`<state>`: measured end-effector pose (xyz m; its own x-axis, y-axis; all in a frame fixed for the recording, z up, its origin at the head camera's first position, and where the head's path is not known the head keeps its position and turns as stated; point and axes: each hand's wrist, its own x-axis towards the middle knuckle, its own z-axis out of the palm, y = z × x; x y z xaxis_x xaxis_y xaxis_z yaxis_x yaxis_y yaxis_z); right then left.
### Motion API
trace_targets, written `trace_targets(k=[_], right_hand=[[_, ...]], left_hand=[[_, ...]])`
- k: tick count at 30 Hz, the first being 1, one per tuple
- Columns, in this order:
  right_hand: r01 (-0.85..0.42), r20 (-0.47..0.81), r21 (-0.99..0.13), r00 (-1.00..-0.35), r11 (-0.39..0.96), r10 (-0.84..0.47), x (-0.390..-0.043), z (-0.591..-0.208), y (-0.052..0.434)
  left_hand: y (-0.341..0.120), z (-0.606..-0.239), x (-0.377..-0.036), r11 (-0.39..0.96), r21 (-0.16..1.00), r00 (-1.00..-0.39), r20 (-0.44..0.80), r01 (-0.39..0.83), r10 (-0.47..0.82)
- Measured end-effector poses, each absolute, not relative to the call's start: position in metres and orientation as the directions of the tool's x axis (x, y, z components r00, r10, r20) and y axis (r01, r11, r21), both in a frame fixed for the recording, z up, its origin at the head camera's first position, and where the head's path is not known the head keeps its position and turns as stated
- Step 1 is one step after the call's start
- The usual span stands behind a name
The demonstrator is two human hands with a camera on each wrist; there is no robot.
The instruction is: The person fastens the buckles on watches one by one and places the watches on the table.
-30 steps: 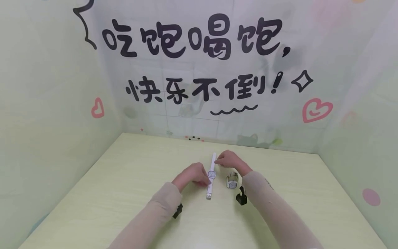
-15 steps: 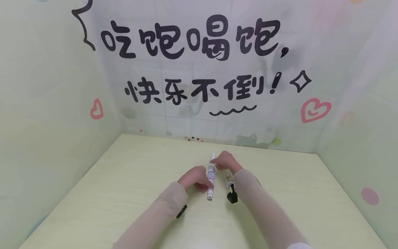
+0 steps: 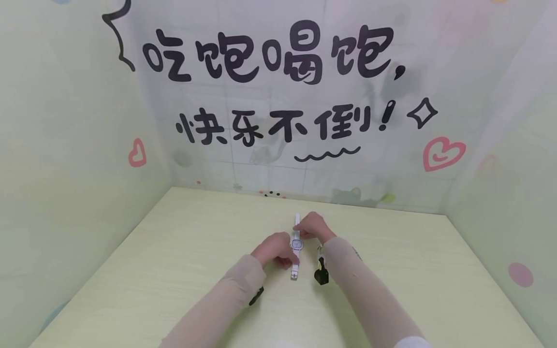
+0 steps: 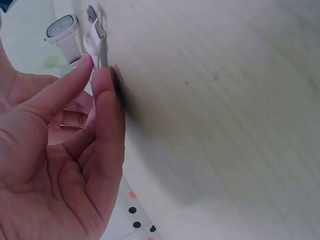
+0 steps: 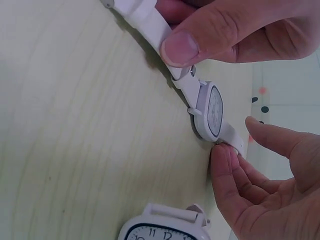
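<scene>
A white watch [image 3: 296, 245] with a square face [image 5: 212, 112] lies stretched out on the pale green table [image 3: 183, 261]. My left hand [image 3: 288, 252] pinches its near strap [image 4: 92, 42] between thumb and forefinger, close to the buckle. My right hand [image 3: 302, 234] holds the far strap just past the face, thumb [image 5: 225, 167] under it and forefinger above. A second white watch [image 5: 165, 227] with numerals on its dial sits just right of the first. In the head view it is mostly hidden behind my right forearm.
Printed walls [image 3: 65, 145] close in the table on the left, back and right. Black wrist-camera mounts [image 3: 321, 276] hang under both forearms.
My right forearm has swung left and now covers the second watch. Both hands have closed in on the first watch's face. The watch itself has barely moved.
</scene>
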<state>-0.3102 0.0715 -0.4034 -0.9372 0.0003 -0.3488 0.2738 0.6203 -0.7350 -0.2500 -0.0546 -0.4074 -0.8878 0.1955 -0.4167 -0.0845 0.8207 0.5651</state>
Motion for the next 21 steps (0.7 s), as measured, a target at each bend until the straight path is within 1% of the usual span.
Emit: trace_targets(k=[5, 13, 21], right_hand=[[0.267, -0.341, -0.737, -0.94, 0.621, 0.0, -0.3077, -0.4025, 0.0704], [0.258, -0.331, -0.755, -0.944, 0.603, -0.01, -0.3104, -0.4066, 0.0705], [0.251, -0.332, -0.718, -0.943, 0.649, -0.003, -0.3102, -0.4036, 0.072]], left_hand=[[-0.0535, -0.4061, -0.2506, 0.835, 0.544, -0.888, -0.42, -0.081, 0.188], [-0.0537, -0.405, -0.2492, 0.834, 0.546, -0.891, -0.416, -0.084, 0.183], [-0.0563, -0.4063, -0.2485, 0.818, 0.571, -0.893, -0.402, -0.073, 0.201]])
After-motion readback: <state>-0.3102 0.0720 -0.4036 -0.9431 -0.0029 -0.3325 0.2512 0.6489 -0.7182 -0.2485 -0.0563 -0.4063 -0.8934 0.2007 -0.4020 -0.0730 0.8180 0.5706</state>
